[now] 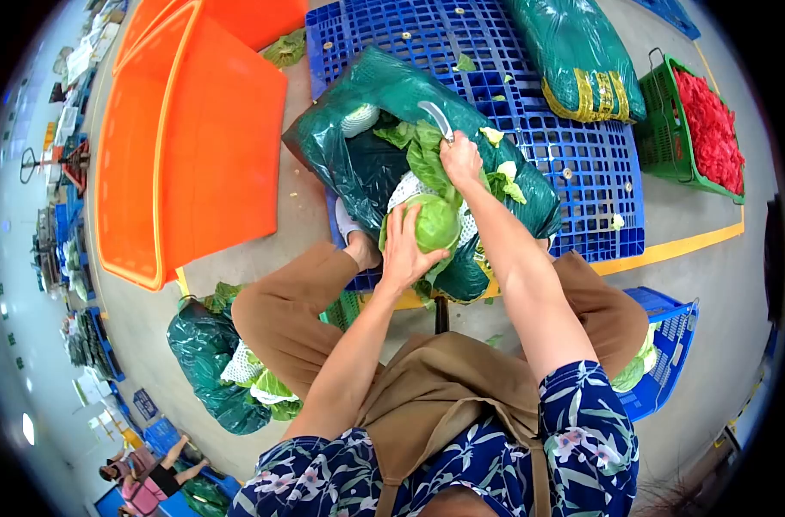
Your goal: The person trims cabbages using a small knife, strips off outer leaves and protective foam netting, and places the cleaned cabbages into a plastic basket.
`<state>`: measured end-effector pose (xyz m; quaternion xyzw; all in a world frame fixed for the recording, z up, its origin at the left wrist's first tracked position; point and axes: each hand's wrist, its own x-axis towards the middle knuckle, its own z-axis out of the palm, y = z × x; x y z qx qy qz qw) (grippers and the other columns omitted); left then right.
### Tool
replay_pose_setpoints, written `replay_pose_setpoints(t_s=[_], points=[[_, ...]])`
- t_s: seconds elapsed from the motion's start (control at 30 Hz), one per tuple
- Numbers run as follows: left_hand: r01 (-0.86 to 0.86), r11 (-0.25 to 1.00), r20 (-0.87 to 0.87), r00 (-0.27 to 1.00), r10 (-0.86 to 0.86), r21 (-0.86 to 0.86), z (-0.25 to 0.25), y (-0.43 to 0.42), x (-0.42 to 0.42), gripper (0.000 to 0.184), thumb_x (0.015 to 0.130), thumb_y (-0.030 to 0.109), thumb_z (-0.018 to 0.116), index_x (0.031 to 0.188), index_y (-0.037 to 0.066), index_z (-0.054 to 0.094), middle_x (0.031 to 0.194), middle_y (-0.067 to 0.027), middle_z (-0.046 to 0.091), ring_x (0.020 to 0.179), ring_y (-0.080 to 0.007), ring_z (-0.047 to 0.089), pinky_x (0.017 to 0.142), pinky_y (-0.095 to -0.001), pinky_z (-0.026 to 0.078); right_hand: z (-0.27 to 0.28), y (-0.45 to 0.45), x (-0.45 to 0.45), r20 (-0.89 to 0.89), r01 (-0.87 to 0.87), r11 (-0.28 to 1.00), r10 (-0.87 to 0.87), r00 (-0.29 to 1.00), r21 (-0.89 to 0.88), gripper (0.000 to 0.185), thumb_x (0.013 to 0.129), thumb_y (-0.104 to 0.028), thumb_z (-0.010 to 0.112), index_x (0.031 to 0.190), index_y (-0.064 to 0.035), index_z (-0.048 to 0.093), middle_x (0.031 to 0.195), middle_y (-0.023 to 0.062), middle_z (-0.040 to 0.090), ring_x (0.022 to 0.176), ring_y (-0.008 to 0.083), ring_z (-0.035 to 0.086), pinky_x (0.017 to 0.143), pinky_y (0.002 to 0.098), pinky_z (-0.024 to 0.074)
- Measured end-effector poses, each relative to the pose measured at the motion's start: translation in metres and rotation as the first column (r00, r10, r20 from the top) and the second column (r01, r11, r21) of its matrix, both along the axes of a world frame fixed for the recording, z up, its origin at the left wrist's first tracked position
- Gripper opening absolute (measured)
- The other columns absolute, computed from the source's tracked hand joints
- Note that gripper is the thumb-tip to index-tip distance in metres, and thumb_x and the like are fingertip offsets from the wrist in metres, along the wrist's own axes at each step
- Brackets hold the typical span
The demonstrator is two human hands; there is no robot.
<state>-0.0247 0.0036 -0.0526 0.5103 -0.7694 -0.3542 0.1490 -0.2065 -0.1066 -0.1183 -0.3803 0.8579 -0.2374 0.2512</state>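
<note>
A green cabbage [440,226] is held by the left hand [405,250], its pale head set between the person's knees, over a dark green plastic bag [328,129]. The left hand's fingers are seen spread apart along the cabbage's left side, with the thumb laid across its near side. Whether its weight is borne by the hand or by the bag cannot be told.

A curved knife [436,119] is gripped in the right hand [461,162], just beyond the cabbage; the fingers there are curled together around the handle, and the blade is pointed away from the person. Loose outer leaves [426,159] are seen just left of the right hand's fingers (whether they are touched by the blade cannot be made out). White foam netting [468,226] is bunched around the cabbage, part of it showing just right of the left hand's fingers. A second netted head [359,121] is lodged in the bag, beyond the left fingers and to the left of the right ones.

The bag is laid on a blue pallet [582,159], which is stretched beyond and to the right of both sets of fingers. A full green sack [573,47] with yellow printing is set at the pallet's far end, ahead and to the right of the knife fingers. Well to the left of the left fingers, an orange tub [224,155] is stood on the floor.
</note>
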Motion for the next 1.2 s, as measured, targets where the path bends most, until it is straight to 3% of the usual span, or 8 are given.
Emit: replay_pose_setpoints(t_s=[0.1, 0.17, 0.3, 0.4, 0.53, 0.63, 0.87, 1.2], points=[[-0.026, 0.992, -0.148, 0.989, 0.008, -0.121, -0.037, 0.026, 0.031, 0.105, 0.050, 0.029, 0.089, 0.134, 0.005, 0.030, 0.138, -0.0213, 0.029, 0.128, -0.0389, 0.032, 0.106, -0.0449, 0.031, -0.047, 0.004, 0.004, -0.038, -0.109, 0.986, 0.114, 0.993, 0.123, 0.029, 0.085, -0.031, 0.058, 0.100, -0.0070, 0.060, 0.091, 0.0219, 0.066, 0.088, 0.0404, 0.064, 0.078, 0.0500, 0.0504], [-0.089, 0.995, -0.295, 0.953, 0.071, -0.046, -0.057, 0.038, 0.049, 0.108, 0.049, 0.032, 0.089, 0.134, 0.006, 0.028, 0.139, -0.0212, 0.026, 0.130, -0.0383, 0.030, 0.107, -0.0455, 0.030, -0.076, 0.019, 0.006, -0.063, -0.221, 0.955, 0.237, 0.970, 0.197, 0.029, 0.086, -0.032, 0.059, 0.102, -0.0073, 0.060, 0.092, 0.0213, 0.067, 0.088, 0.0373, 0.065, 0.078, 0.0485, 0.0513], [-0.068, 0.996, -0.213, 0.974, 0.078, 0.056, -0.044, 0.025, 0.056, 0.104, 0.049, 0.026, 0.088, 0.133, 0.008, 0.029, 0.138, -0.0202, 0.026, 0.129, -0.0375, 0.030, 0.108, -0.0429, 0.030, -0.085, 0.009, -0.008, 0.043, -0.228, 0.968, 0.225, 0.973, 0.101, 0.034, 0.081, -0.033, 0.064, 0.095, -0.0024, 0.061, 0.088, 0.0242, 0.066, 0.087, 0.0428, 0.063, 0.077, 0.0497, 0.0511], [-0.031, 0.988, -0.221, 0.973, 0.064, 0.150, -0.032, 0.009, 0.056, 0.107, 0.046, 0.025, 0.087, 0.133, 0.003, 0.030, 0.135, -0.0189, 0.029, 0.126, -0.0366, 0.033, 0.107, -0.0417, 0.030, -0.056, -0.006, -0.035, 0.076, -0.482, 0.873, 0.477, 0.875, 0.071, 0.034, 0.081, -0.033, 0.065, 0.090, -0.0002, 0.062, 0.087, 0.0247, 0.065, 0.086, 0.0437, 0.063, 0.076, 0.0499, 0.0510], [-0.116, 0.942, -0.153, 0.973, 0.171, 0.314, -0.014, -0.006, 0.041, 0.107, 0.048, 0.030, 0.088, 0.133, -0.001, 0.030, 0.132, -0.0200, 0.033, 0.124, -0.0347, 0.036, 0.105, -0.0414, 0.033, 0.056, 0.016, -0.025, -0.287, -0.426, 0.905, 0.411, 0.866, 0.010, 0.036, 0.079, -0.034, 0.068, 0.089, -0.0005, 0.062, 0.087, 0.0227, 0.066, 0.081, 0.0383, 0.066, 0.067, 0.0469, 0.0539], [-0.197, 0.938, -0.102, 0.967, 0.234, 0.285, -0.021, 0.003, 0.031, 0.109, 0.049, 0.035, 0.089, 0.135, 0.003, 0.029, 0.130, -0.0221, 0.036, 0.124, -0.0355, 0.036, 0.104, -0.0437, 0.033, 0.093, 0.058, -0.009, -0.178, -0.393, 0.917, 0.398, 0.900, 0.061, 0.033, 0.082, -0.031, 0.065, 0.091, -0.0005, 0.054, 0.077, 0.0232, 0.063, 0.075, 0.0403, 0.065, 0.063, 0.0501, 0.0521], [-0.170, 0.960, -0.122, 0.972, 0.200, 0.221, -0.027, 0.017, 0.038, 0.107, 0.047, 0.029, 0.086, 0.135, 0.007, 0.029, 0.126, -0.0221, 0.039, 0.120, -0.0374, 0.037, 0.104, -0.0447, 0.034, 0.029, 0.165, 0.033, -0.348, -0.490, 0.867, 0.488, 0.800, 0.091, 0.010, 0.080, -0.004, 0.052, 0.088, 0.0002, 0.049, 0.071, 0.0226, 0.063, 0.064, 0.0381, 0.065, 0.055, 0.0469, 0.0531], [-0.233, 0.951, -0.072, 0.965, 0.252, 0.204, -0.027, 0.020, 0.030, 0.108, 0.046, 0.030, 0.086, 0.137, 0.010, 0.032, 0.125, -0.0216, 0.040, 0.119, -0.0372, 0.040, 0.103, -0.0442, 0.035, 0.022, 0.156, 0.038, -0.302, -0.553, 0.819, 0.571, 0.763, 0.153, 0.006, 0.081, -0.005, 0.052, 0.085, -0.0005, 0.053, 0.068, 0.0196, 0.065, 0.066, 0.0326, 0.068, 0.056, 0.0418, 0.0547]])
